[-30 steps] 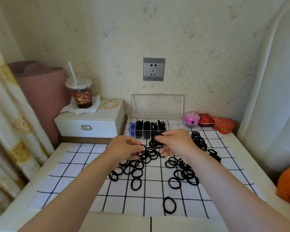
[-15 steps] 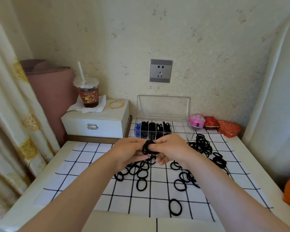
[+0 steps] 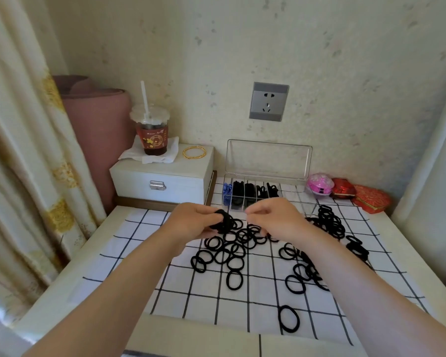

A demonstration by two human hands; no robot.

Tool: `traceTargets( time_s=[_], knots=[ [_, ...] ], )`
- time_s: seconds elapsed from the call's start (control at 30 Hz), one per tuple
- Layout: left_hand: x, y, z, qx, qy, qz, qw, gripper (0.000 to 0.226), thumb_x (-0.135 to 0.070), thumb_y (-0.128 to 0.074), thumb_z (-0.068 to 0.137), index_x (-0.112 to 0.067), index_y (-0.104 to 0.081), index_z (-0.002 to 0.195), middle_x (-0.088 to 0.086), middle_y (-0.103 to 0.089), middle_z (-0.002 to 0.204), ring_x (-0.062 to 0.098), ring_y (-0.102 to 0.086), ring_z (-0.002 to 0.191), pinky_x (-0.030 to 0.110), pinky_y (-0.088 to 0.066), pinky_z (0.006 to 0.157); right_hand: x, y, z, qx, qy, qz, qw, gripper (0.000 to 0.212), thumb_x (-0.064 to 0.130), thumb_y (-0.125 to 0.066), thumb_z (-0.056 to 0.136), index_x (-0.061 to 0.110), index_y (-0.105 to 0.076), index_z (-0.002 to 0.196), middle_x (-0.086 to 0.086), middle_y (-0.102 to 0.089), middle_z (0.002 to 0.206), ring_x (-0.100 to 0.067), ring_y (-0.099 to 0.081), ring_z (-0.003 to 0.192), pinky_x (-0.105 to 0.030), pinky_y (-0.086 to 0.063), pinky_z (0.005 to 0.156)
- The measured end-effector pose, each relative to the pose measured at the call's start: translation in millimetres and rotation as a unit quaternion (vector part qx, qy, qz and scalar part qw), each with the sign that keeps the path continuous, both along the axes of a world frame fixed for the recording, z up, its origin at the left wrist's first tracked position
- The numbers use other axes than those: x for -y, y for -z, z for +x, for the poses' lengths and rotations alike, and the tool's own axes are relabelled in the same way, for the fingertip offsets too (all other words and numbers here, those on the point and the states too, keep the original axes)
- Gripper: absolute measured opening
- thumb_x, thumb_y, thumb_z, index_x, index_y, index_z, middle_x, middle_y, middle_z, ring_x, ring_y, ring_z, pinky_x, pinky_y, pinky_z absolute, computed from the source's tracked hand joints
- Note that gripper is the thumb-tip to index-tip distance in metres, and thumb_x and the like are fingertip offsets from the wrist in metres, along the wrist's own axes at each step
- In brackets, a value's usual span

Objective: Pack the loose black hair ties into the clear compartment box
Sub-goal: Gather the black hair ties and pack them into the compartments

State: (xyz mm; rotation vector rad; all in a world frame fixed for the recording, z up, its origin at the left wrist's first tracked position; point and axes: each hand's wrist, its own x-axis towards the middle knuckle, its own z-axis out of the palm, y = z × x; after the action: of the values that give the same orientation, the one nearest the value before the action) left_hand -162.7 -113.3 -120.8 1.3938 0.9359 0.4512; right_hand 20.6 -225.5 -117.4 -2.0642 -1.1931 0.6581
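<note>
From the head camera, the loose black hair ties (image 3: 234,279) were thin elastic loops scattered singly and in overlapping heaps across a white cloth with a black grid (image 3: 180,302). One tie (image 3: 289,318) lay alone near the cloth's front edge, and a denser heap (image 3: 330,222) sat to the right, beside the box.

The left hand (image 3: 191,224) was closed around a bunch of black ties (image 3: 223,220), gathered into a wad at its fingertips, just above the central scatter. The right hand (image 3: 273,217) hovered close beside it, fingers curled with thumb and forefinger pinched together; whether it gripped a tie could not be told.

Just behind both hands stood the clear compartment box (image 3: 268,194), lid raised against the wall. Its leftmost cell held blue ties, the next few black ones, and the cells on the right looked bare.

On a white case (image 3: 162,176) stood an iced drink cup (image 3: 152,132) with a red printed sleeve; its writing was too small to read.
</note>
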Motion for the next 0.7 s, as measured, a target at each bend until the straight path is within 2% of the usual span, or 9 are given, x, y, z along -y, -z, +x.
traceTargets(
  time_s=[0.03,0.07,0.13,0.2,0.33,0.43,0.53,0.63,0.7],
  knots=[
    [-1,3,-2,-0.010,0.001,0.008,1.000,0.019,-0.010,-0.073,0.086,-0.010,-0.075,0.105,0.009,-0.074,0.101,0.018,-0.073,0.086,0.025,-0.061,0.074,-2,7,2,0.102,-0.009,-0.001,0.995,0.018,0.030,-0.067,0.092,0.030,-0.074,0.108,0.012,-0.072,0.106,-0.005,-0.068,0.086,-0.023,-0.053,0.074],
    [-2,6,-5,-0.019,0.005,0.014,1.000,0.019,-0.011,-0.073,0.087,-0.011,-0.075,0.106,0.009,-0.074,0.101,0.017,-0.072,0.086,0.024,-0.061,0.073,-4,13,3,0.161,-0.025,-0.010,0.987,0.018,0.029,-0.065,0.093,0.030,-0.074,0.109,0.013,-0.072,0.106,-0.004,-0.067,0.093,-0.026,-0.054,0.084],
    [-5,11,-9,-0.034,0.012,0.028,0.999,0.020,-0.013,-0.073,0.087,-0.012,-0.075,0.107,0.008,-0.075,0.100,0.015,-0.072,0.086,0.022,-0.060,0.072,-4,17,2,0.196,-0.068,-0.037,0.978,0.025,0.026,-0.063,0.093,0.029,-0.072,0.116,0.013,-0.070,0.111,-0.003,-0.063,0.100,-0.026,-0.051,0.093],
    [-7,15,-12,-0.044,0.014,0.040,0.998,0.020,-0.013,-0.072,0.087,-0.014,-0.076,0.107,0.006,-0.075,0.098,0.015,-0.073,0.085,0.023,-0.060,0.073,-4,17,-2,0.230,-0.109,-0.061,0.965,0.036,0.022,-0.062,0.092,0.029,-0.066,0.127,0.011,-0.063,0.120,-0.005,-0.059,0.106,-0.023,-0.046,0.091],
    [-7,18,-15,-0.050,0.006,0.053,0.997,0.016,-0.013,-0.072,0.087,-0.017,-0.076,0.102,0.005,-0.076,0.094,0.016,-0.073,0.085,0.028,-0.061,0.079,-7,19,-10,0.287,-0.177,-0.079,0.938,0.052,0.016,-0.064,0.085,0.037,-0.059,0.132,0.011,-0.053,0.122,-0.011,-0.056,0.111,-0.030,-0.050,0.091],
    [-5,18,-14,-0.054,0.006,0.063,0.997,0.016,-0.013,-0.071,0.088,-0.018,-0.076,0.102,0.004,-0.076,0.095,0.014,-0.073,0.085,0.026,-0.060,0.077,-10,23,-8,0.332,-0.179,-0.080,0.923,0.045,0.018,-0.066,0.087,0.037,-0.062,0.127,0.012,-0.056,0.124,-0.011,-0.057,0.114,-0.031,-0.050,0.092],
    [-3,14,-11,-0.046,0.013,0.072,0.996,0.018,-0.012,-0.071,0.088,-0.015,-0.077,0.105,0.004,-0.075,0.097,0.012,-0.072,0.085,0.019,-0.059,0.070,-11,25,-6,0.372,-0.178,-0.102,0.905,0.036,0.030,-0.063,0.093,0.033,-0.064,0.128,0.007,-0.057,0.121,-0.017,-0.058,0.111,-0.031,-0.048,0.087],
    [2,8,-6,-0.035,0.011,0.080,0.996,0.018,-0.010,-0.071,0.088,-0.013,-0.077,0.104,0.004,-0.074,0.098,0.012,-0.071,0.085,0.017,-0.058,0.068,-9,26,-6,0.404,-0.176,-0.093,0.893,0.021,0.034,-0.059,0.095,0.028,-0.075,0.107,0.004,-0.059,0.107,-0.019,-0.062,0.095,-0.031,-0.050,0.075],
    [5,4,-2,-0.035,-0.002,0.088,0.996,0.016,-0.010,-0.071,0.087,-0.014,-0.077,0.101,0.002,-0.074,0.097,0.009,-0.071,0.081,0.017,-0.058,0.066,-6,28,-6,0.435,-0.168,-0.073,0.882,0.021,0.033,-0.057,0.095,0.025,-0.076,0.090,0.005,-0.059,0.100,-0.017,-0.063,0.084,-0.029,-0.050,0.067]
  ],
)
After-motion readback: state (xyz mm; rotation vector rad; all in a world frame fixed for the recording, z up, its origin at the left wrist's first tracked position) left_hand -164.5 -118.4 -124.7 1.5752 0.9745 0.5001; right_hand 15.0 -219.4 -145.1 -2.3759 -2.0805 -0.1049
